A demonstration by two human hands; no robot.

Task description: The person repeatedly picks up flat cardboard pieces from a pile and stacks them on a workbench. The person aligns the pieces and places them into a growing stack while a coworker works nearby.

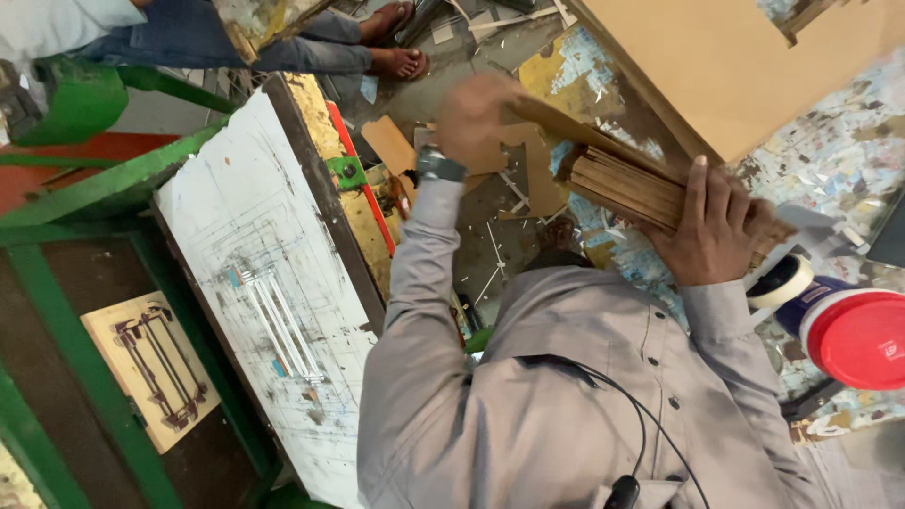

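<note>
Both hands on a card stack

Right hand clamps the card stack from below, steadying it edge-up; beyond it, the blurred left hand grips one sheet at the stack's top, apparently peeling it away.

- Our left hand is up and far out from us. It looks blurry, so we cannot tell how its fingers sit.
- Our left arm is stretched out long in a grey sleeve, with a watch on the wrist.
- Our right hand is closer to us, its fingers curled tight in a grip.
- Our right arm is bent.
</note>
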